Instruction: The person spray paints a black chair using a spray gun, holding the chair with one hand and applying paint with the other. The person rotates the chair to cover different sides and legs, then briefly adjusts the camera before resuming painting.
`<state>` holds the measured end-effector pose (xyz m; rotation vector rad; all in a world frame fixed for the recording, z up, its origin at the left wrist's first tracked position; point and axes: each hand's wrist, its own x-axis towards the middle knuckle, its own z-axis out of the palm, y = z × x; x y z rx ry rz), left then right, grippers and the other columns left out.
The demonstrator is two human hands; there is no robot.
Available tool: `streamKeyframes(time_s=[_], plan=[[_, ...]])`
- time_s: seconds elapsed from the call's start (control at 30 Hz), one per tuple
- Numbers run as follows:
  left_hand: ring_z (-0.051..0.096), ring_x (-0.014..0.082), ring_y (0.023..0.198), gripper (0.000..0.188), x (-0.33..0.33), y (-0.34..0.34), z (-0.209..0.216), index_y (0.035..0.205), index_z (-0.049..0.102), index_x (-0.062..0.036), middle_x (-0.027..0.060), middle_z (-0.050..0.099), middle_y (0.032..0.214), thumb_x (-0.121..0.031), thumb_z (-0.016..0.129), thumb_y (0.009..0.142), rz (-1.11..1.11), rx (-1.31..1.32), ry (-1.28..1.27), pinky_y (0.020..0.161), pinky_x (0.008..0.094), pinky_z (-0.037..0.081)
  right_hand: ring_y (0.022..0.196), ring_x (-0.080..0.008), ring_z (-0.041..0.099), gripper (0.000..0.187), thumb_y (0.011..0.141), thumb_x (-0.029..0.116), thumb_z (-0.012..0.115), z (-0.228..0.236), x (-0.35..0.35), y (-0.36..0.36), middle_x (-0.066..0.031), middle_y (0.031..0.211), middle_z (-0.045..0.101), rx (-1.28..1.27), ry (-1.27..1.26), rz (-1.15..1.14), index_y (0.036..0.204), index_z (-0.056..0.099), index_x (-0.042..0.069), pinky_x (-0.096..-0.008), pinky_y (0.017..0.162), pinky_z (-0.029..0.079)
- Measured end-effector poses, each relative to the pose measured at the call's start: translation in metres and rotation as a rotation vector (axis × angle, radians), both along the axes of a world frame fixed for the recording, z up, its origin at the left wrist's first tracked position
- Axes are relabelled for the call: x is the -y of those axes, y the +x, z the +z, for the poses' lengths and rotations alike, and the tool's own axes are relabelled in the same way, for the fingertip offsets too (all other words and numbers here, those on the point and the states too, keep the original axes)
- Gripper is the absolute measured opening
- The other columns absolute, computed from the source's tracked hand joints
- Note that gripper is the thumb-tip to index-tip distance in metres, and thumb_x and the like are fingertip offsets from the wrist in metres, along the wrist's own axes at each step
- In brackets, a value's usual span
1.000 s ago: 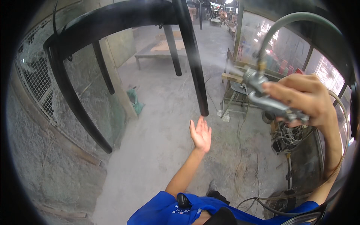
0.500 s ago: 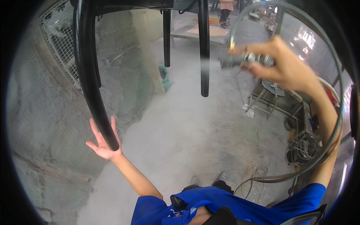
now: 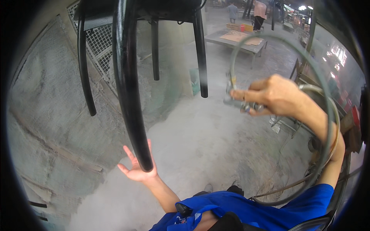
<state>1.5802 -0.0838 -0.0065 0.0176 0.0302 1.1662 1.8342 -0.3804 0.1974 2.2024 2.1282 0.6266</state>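
Note:
A glossy black chair (image 3: 154, 11), seen from its seat underside down, hangs at the top with its legs pointing down. The nearest leg (image 3: 129, 84) reaches down to my left hand (image 3: 135, 171), whose fingers are spread, the palm behind and against the leg's tip. To the right, my right hand (image 3: 275, 96) is wrapped around a metal spray gun (image 3: 236, 102), its front turned toward the right-hand leg (image 3: 200, 57). Pale mist hangs between gun and that leg. From the gun a grey-green hose (image 3: 327, 111) loops over and down beside my right arm.
A dusty wall (image 3: 50, 100) with a white grille (image 3: 98, 48) stands on the left. Far back is a low table (image 3: 250, 48) with a brown sheet; two people (image 3: 259, 13) are beyond it. Red and brown items (image 3: 348, 127) sit at the right. The floor (image 3: 216, 150) is coated with pale dust.
The chair has turned, its near leg now further right and larger in view, with my left hand still at its tip. My right hand and the spray gun sit lower in view.

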Motion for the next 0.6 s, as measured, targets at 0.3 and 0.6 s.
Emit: streamKeyframes(time_s=[0.3,0.6], plan=[[0.013,0.0379,0.157,0.087,0.089,0.024,0.009,0.157,0.036,-0.0060,0.0242,0.025,0.166,-0.070,0.032,0.098,-0.093,-0.050,-0.057,0.124,0.0667,0.005,0.068,-0.0169,0.065,0.039,0.107,0.034,0.053,-0.104,0.007,0.080,-0.0110,0.083,0.066,-1.446,1.230,0.050,0.117,0.062,-0.002,-0.0284,0.048,0.053],[0.018,0.0376,0.156,0.094,0.161,0.052,0.008,0.161,0.020,-0.0049,0.0244,0.028,0.163,-0.074,0.028,0.098,-0.062,-0.113,-0.108,0.124,0.0660,0.009,0.070,-0.0155,0.066,0.039,0.108,0.035,0.053,-0.068,0.005,0.104,-0.0122,0.086,0.068,-1.626,1.183,0.546,0.118,0.058,-0.002,-0.0239,0.045,0.048]])
